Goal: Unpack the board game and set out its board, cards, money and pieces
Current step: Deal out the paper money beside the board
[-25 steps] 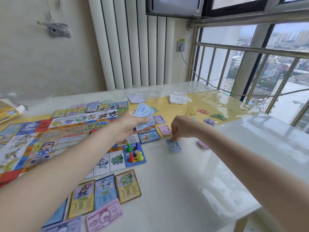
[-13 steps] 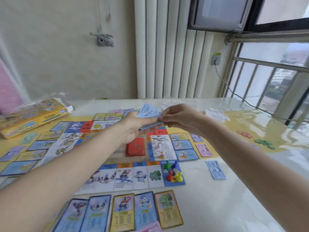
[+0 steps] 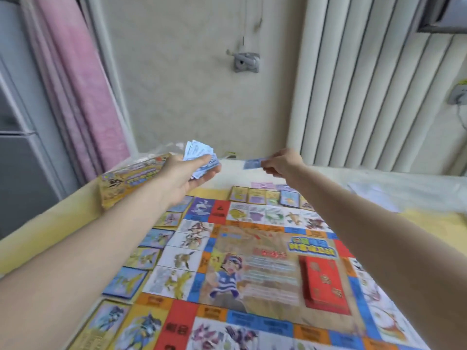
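The wad of blue paper money (image 3: 199, 160) sits fanned in the left hand (image 3: 185, 176), whose thumb lies across the notes while the fingers curl under them, held up in the air over the far left corner of the board (image 3: 252, 261); a single blue note (image 3: 252, 163) is pinched at its right end between thumb and fingers of the right hand (image 3: 281, 162), also held up, level with the wad and a little apart from it; the board lies flat on the table (image 3: 417, 188) beneath both forearms, its edge squares printed with cartoon creatures and its middle showing a cartoon boy in a striped shirt; a stack of red cards (image 3: 326, 284) rests on the right part of the board's middle; a row of creature cards (image 3: 267, 197) lies just beyond the far edge of the board, touching or nearly touching it; more creature cards (image 3: 141, 256) run in a column just beside the board's left edge, down to the near corner; the yellow game box (image 3: 129, 183) lies on the table at the far left, partly behind the left wrist; behind the table stand a cream wall, a pink curtain (image 3: 75, 84) at the left and pale vertical blinds (image 3: 366, 97) at the right; the whole view is somewhat blurred, so the print on the notes cannot be read.
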The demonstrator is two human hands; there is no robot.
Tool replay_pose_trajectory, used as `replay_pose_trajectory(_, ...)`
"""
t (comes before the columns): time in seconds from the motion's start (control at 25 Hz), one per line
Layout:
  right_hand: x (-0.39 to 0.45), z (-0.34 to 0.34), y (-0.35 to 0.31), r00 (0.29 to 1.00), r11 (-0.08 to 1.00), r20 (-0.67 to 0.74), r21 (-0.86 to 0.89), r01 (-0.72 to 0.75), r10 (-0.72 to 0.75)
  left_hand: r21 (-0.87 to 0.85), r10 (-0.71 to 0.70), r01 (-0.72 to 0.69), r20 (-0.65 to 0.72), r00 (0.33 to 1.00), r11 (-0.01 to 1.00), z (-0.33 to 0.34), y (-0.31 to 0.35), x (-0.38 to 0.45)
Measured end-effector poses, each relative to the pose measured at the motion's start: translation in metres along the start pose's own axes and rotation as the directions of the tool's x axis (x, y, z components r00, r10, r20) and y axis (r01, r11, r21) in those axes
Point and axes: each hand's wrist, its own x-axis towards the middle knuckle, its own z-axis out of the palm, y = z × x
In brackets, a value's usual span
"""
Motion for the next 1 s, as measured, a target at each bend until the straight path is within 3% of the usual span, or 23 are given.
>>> replay_pose_trajectory(0.08, 0.022, 0.032, 0.011, 0.996, 0.984, -0.076, -0.178, 0.029, -0.043, 0.057, -0.008, 0.009, -0.016, 1.0, 0.998, -0.014, -0.003, 0.012)
replay_pose_trajectory(0.2, 0.035, 0.06, 0.025, 0.996, 0.925, -0.053, -0.377, 0.041, -0.066, 0.103, -0.029, 0.03, -0.017, 0.999, 0.994, -0.021, -0.012, 0.024)
replay_pose_trajectory(0.32, 0.038, 0.071, 0.037, 0.987, 0.806, 0.03, -0.574, 0.145, -0.155, 0.116, -0.061, 0.062, -0.016, 0.998, 0.991, -0.026, -0.021, 0.028)
replay_pose_trajectory(0.4, 0.035, 0.07, 0.035, 0.976, 0.762, 0.01, -0.623, 0.176, -0.217, 0.14, -0.068, 0.069, -0.012, 0.998, 0.988, -0.029, -0.023, 0.025)
replay_pose_trajectory(0.48, 0.024, 0.07, 0.019, 0.96, 0.834, -0.095, -0.521, 0.179, -0.265, 0.171, -0.065, 0.063, 0.004, 0.998, 0.983, -0.035, -0.018, 0.02)
replay_pose_trajectory(0.52, 0.013, 0.072, 0.007, 0.964, 0.9, -0.076, -0.384, 0.207, -0.254, 0.178, -0.064, 0.063, 0.003, 0.998, 0.982, -0.041, -0.014, 0.016)
replay_pose_trajectory(0.56, -0.001, 0.073, -0.008, 0.975, 0.954, 0.05, -0.201, 0.224, -0.219, 0.176, -0.066, 0.067, -0.008, 0.998, 0.982, -0.048, -0.009, 0.012)
replay_pose_trajectory(0.6, -0.019, 0.075, -0.021, 0.944, 0.977, 0.26, -0.009, 0.212, -0.202, 0.162, -0.072, 0.075, -0.02, 0.997, 0.984, -0.055, -0.004, 0.007)
replay_pose_trajectory(0.64, -0.038, 0.079, -0.033, 0.856, 0.977, 0.47, 0.124, 0.176, -0.214, 0.141, -0.081, 0.084, -0.029, 0.996, 0.986, -0.063, 0.0, 0.0)
replay_pose_trajectory(0.72, -0.071, 0.089, -0.051, 0.671, 0.966, 0.695, 0.187, 0.179, -0.258, 0.099, -0.096, 0.101, -0.046, 0.994, 0.99, -0.081, 0.007, -0.016)
replay_pose_trajectory(0.76, -0.083, 0.098, -0.057, 0.627, 0.958, 0.725, 0.192, 0.214, -0.285, 0.085, -0.095, 0.099, -0.055, 0.994, 0.991, -0.091, 0.01, -0.024)
replay_pose_trajectory(0.88, -0.11, 0.124, -0.071, 0.634, 0.938, 0.693, 0.217, 0.272, -0.344, 0.072, -0.061, 0.066, -0.069, 0.996, 0.995, -0.12, 0.019, -0.047)
replay_pose_trajectory(1.0, -0.14, 0.147, -0.076, 0.657, 0.956, 0.695, 0.239, 0.172, -0.292, 0.184, -0.038, 0.05, -0.067, 0.997, 0.982, -0.149, 0.025, -0.076)
